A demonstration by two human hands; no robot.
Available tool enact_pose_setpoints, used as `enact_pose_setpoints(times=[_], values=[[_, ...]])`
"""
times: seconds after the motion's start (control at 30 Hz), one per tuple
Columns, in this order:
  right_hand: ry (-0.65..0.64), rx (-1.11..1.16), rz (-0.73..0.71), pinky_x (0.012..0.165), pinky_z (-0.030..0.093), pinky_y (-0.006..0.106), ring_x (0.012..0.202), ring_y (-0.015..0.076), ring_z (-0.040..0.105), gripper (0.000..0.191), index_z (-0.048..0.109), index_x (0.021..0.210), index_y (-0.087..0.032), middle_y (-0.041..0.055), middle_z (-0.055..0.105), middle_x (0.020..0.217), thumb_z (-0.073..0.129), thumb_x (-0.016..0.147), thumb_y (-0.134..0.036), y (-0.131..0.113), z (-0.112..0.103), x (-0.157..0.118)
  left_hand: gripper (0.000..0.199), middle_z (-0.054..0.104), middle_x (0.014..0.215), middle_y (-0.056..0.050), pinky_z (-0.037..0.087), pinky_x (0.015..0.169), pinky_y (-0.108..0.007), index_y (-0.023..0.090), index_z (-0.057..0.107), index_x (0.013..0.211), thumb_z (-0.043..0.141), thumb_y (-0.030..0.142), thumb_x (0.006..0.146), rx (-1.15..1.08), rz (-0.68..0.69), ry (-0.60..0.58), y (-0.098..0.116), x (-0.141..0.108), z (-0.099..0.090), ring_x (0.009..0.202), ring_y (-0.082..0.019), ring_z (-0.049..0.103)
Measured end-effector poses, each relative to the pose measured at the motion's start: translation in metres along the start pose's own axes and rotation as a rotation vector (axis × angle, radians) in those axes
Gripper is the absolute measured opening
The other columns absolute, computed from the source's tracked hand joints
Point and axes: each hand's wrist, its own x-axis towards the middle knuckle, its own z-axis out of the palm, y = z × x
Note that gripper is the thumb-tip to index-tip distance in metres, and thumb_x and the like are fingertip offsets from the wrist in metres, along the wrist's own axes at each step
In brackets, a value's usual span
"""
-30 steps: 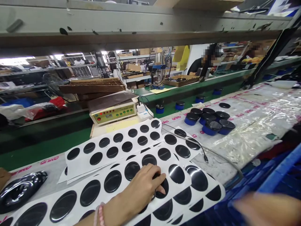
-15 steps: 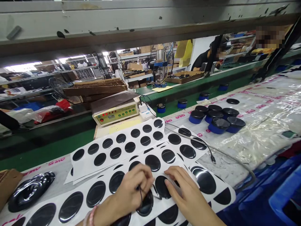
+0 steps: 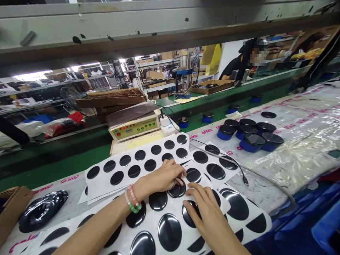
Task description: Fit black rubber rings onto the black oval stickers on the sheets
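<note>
White sheets (image 3: 156, 226) bearing rows of glossy black round stickers lie overlapped on the bench. My left hand (image 3: 168, 175), with beaded bracelets on its wrist, reaches over a black sticker (image 3: 177, 190) near the sheet's upper edge; its fingers are bent together at that sticker, and what they grip, if anything, is hidden. My right hand (image 3: 204, 203) rests just to the right with fingers apart, its thumb and fingertips at another black sticker (image 3: 189, 213). Smaller stickers fill the sheet (image 3: 148, 177) behind my hands.
Blue jars with black lids (image 3: 252, 142) stand grouped at right. Behind the sheets is a yellow control box (image 3: 135, 128). A cable (image 3: 245, 180) crosses the sheets. Black rings (image 3: 42, 210) lie at left. Beyond the green conveyor (image 3: 175, 109), a person (image 3: 233, 67) leans forward.
My left hand has moved up and away over the sheet, and its bracelets now show fully. The black piece under its fingers before is no longer there. My right hand stays nearly in place.
</note>
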Motion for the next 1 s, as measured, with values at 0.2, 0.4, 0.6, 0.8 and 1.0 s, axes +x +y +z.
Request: enact_pose_setpoints(times=[0.2, 0.4, 0.6, 0.8, 1.0], values=[[0.054, -0.095, -0.003, 0.082, 0.051, 0.040, 0.095, 0.0231, 0.056, 0.026, 0.057, 0.109, -0.021, 0.0092, 0.059, 0.119, 0.037, 0.097, -0.032, -0.005, 0.012, 0.000, 0.020, 0.059, 0.094, -0.005, 0.039, 0.080, -0.032, 0.015, 0.054, 0.101, 0.051, 0.004, 0.084, 0.087, 0.034, 0.006, 0.003, -0.013, 0.001, 0.088, -0.019, 0.046], [-0.041, -0.247, -0.161, 0.088, 0.051, 0.040, 0.109, 0.0259, 0.055, 0.047, 0.056, 0.127, -0.014, 0.0106, 0.058, 0.129, 0.041, 0.094, -0.044, -0.001, -0.003, 0.002, 0.018, 0.056, 0.096, -0.008, 0.042, 0.080, -0.029, 0.016, 0.059, 0.103, 0.044, 0.013, 0.094, 0.181, 0.103, 0.068, 0.003, -0.023, 0.012, 0.090, -0.019, 0.047], [-0.153, -0.391, -0.344, 0.102, 0.041, 0.048, 0.137, 0.0297, 0.031, 0.087, 0.029, 0.147, -0.013, 0.0083, 0.034, 0.150, 0.043, 0.083, -0.070, 0.018, -0.013, 0.000, 0.021, 0.058, 0.094, -0.009, 0.044, 0.074, -0.032, 0.014, 0.060, 0.097, 0.039, 0.020, 0.097, 0.240, 0.092, 0.155, 0.003, -0.031, 0.024, 0.085, -0.019, 0.051], [-0.008, -0.507, -0.344, 0.099, 0.041, 0.047, 0.133, 0.0294, 0.037, 0.071, 0.036, 0.143, -0.006, 0.0128, 0.037, 0.147, 0.041, 0.091, -0.055, 0.015, 0.003, -0.002, 0.022, 0.060, 0.090, -0.007, 0.044, 0.074, -0.031, 0.014, 0.059, 0.094, 0.038, 0.017, 0.097, 0.223, 0.115, 0.146, 0.012, -0.043, 0.020, 0.083, -0.019, 0.053], [0.040, -0.546, -0.259, 0.097, 0.044, 0.045, 0.131, 0.0277, 0.040, 0.061, 0.048, 0.136, -0.009, 0.0094, 0.043, 0.144, 0.032, 0.095, -0.051, 0.005, 0.006, -0.002, 0.012, 0.059, 0.099, -0.007, 0.047, 0.081, -0.028, 0.016, 0.054, 0.089, 0.043, 0.014, 0.093, 0.017, 0.003, 0.156, 0.025, -0.062, 0.005, 0.092, -0.016, 0.054]])
